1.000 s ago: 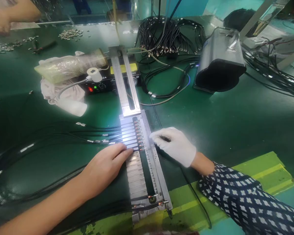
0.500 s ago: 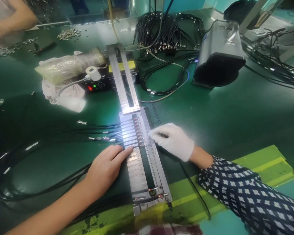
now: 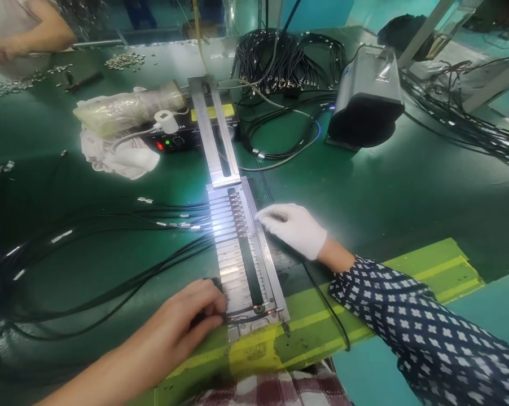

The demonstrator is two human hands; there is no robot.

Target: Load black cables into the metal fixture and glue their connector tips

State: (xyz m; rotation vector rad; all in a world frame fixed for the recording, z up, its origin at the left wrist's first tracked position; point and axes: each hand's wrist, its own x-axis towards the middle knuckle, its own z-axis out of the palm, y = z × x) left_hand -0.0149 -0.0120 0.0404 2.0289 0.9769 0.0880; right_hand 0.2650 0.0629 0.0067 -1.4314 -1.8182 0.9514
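Note:
A slotted metal fixture (image 3: 233, 265) lies lengthwise before me. Black cables (image 3: 191, 204) sit side by side in its far slots, their stripped ends over the dark channel. At the fixture's near end, my bare left hand (image 3: 195, 316) is closed with thumb and fingers on a black cable (image 3: 241, 318), one of two lying across there. My right hand (image 3: 294, 228), in a white glove, rests by the fixture's right edge, beside the cable ends. Its thumb and forefinger are pinched together; whatever is between them is too small to make out.
Behind the fixture stands a black control box (image 3: 174, 141) with a plastic-wrapped roll (image 3: 127, 110) on it. A grey machine (image 3: 367, 96) stands at the right, and bundled cables (image 3: 284, 59) lie at the back. Small metal parts (image 3: 125, 61) are heaped near another person's arm (image 3: 47, 34).
My left hand has moved from the middle slots down to the cables at the fixture's near end. The right hand keeps its pinch beside the fixture. The view has shifted slightly.

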